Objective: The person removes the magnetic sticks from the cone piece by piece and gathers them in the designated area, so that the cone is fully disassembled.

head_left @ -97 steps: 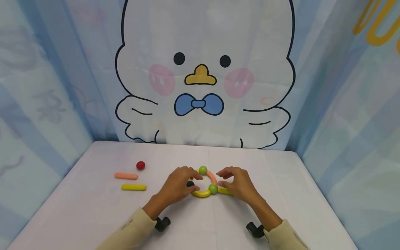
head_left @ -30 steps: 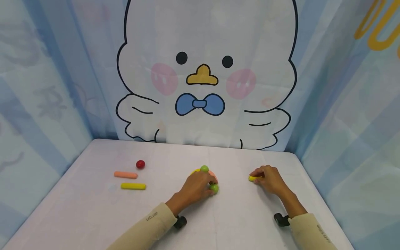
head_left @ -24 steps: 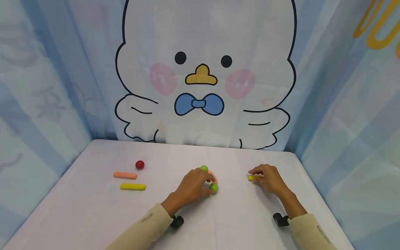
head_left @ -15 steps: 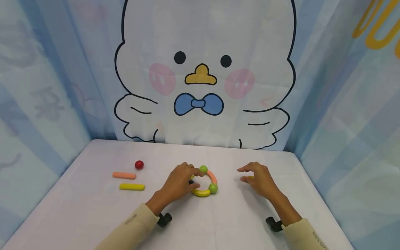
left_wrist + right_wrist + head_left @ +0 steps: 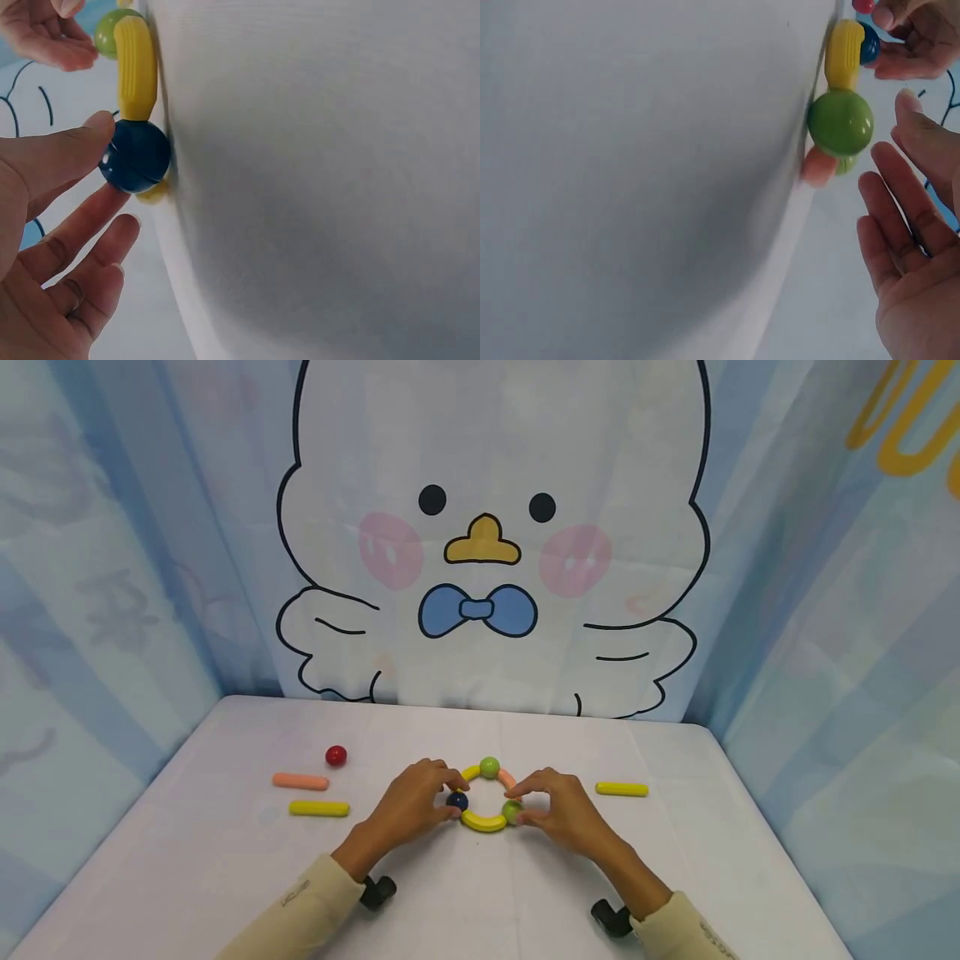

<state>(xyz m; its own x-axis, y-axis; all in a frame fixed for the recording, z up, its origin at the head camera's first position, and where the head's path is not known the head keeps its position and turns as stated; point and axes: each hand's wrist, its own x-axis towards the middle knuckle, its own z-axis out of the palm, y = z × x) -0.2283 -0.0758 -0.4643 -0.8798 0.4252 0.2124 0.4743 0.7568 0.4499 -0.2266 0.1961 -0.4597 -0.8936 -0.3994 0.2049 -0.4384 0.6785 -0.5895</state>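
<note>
A ring of curved rods and balls lies on the table between my hands. Its near side is a yellow curved rod (image 5: 483, 823), running from a dark blue ball (image 5: 137, 157) to a green ball (image 5: 841, 122). Farther back, an orange curved rod (image 5: 507, 778), another green ball (image 5: 489, 767) and a second yellow curved rod (image 5: 470, 772) complete the loop. My left hand (image 5: 411, 797) pinches the blue ball between thumb and index finger. Beside the nearer green ball, my right hand (image 5: 566, 810) has its fingers spread, with a small gap to the ball in the right wrist view.
Off to the right lies a straight yellow rod (image 5: 622, 789). On the left side are a red ball (image 5: 336, 756), a straight orange rod (image 5: 300, 781) and another straight yellow rod (image 5: 318, 808). A printed curtain (image 5: 480, 668) hangs behind the white table (image 5: 480, 902).
My right hand let go of the straight yellow rod at the right and came back left to the ring. My left hand drew back from over the ring to the blue ball.
</note>
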